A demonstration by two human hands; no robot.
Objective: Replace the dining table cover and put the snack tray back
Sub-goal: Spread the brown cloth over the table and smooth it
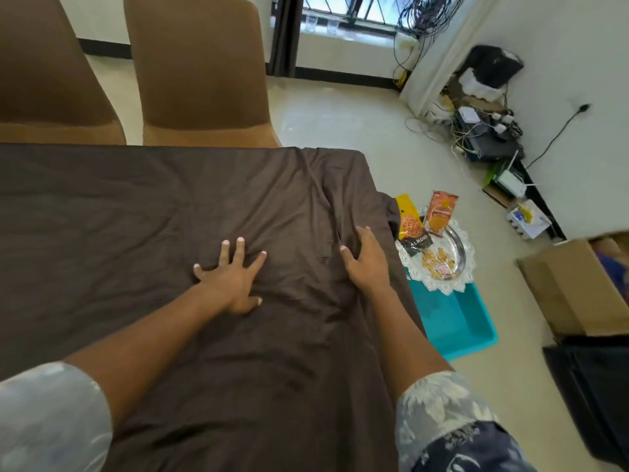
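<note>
Your left hand [235, 281] lies flat with fingers spread on the dark brown table cover [136, 216], which runs out under and beyond your fingertips. Your right hand [366, 260] rests on it too, fingers straight, by a ridge of folds. Just beyond your right fingers, off the table's edge, the snack tray [459, 247] sits on a teal bin [456, 321].
</note>
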